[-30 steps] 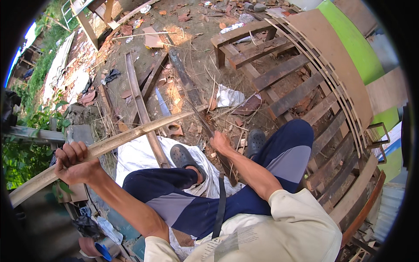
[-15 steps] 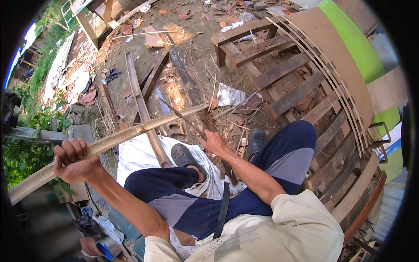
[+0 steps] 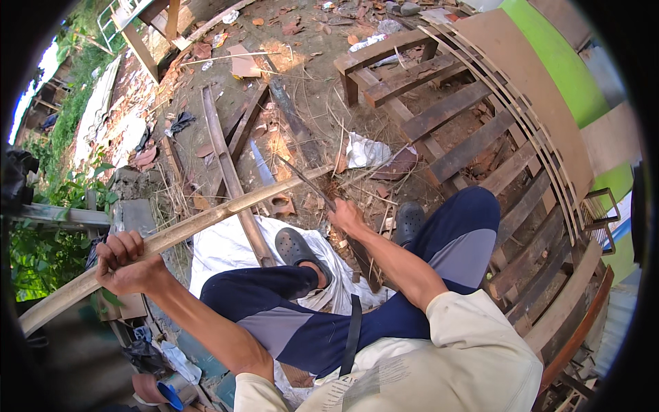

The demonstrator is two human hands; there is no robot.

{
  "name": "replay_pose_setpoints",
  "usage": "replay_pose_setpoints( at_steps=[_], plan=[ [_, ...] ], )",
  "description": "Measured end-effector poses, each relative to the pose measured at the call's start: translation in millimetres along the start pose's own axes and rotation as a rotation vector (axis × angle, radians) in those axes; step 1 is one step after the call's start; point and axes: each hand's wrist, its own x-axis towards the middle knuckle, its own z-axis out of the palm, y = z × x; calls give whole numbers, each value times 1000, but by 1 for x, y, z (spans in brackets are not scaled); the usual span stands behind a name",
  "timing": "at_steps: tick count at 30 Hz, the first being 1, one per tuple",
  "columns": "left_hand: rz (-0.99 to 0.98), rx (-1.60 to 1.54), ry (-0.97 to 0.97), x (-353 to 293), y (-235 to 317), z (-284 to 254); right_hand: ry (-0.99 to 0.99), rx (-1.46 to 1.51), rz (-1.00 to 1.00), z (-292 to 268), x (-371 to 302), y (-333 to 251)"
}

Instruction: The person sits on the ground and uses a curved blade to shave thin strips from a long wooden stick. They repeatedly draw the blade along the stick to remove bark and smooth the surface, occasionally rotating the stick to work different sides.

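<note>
My left hand (image 3: 130, 263) is closed around a long split bamboo pole (image 3: 199, 223), which slants from the lower left up to the middle of the view. My right hand (image 3: 347, 217) grips a dark, narrow-bladed knife (image 3: 309, 184). Its blade points up and left and crosses the bamboo close to the far end; whether it touches cannot be told. Beyond the pole lies a handsaw (image 3: 261, 165) with a pale blade and brown handle. Under the pole, another split bamboo length (image 3: 225, 159) rests on the ground, its near end over a white sheet (image 3: 216, 250).
To the right stands a slatted wooden frame (image 3: 456, 154) with thin bent strips (image 3: 542, 144) along it. My clogs (image 3: 296, 246) are on and beside the sheet. Dark boards (image 3: 247, 120), a white plastic scrap (image 3: 366, 151) and wood chips litter the dirt. Concrete blocks (image 3: 134, 213) stand at left.
The knife has shifted right along the bamboo, toward its far end, with my right hand. My left hand and the pole have moved slightly right and down; the whole view has shifted a little.
</note>
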Motion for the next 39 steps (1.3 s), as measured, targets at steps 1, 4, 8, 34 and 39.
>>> replay_pose_setpoints(
  at_steps=[1, 4, 8, 34, 39],
  plan=[
    [-12, 14, -6, -2, 2, -2, -17, -3, -2, -5, -7, -8],
    [-22, 10, 4, -4, 2, 5, 0, -17, -41, -3, -15, -8],
    [-15, 19, -22, -3, 0, 7, 30, -46, 73, 0, 8, 36],
    [134, 176, 86, 34, -24, -27, -220, 363, 578, -8, 53, 90],
    [161, 211, 130, 38, -21, -77, -201, 14, 366, -78, 47, 16]
  ],
)
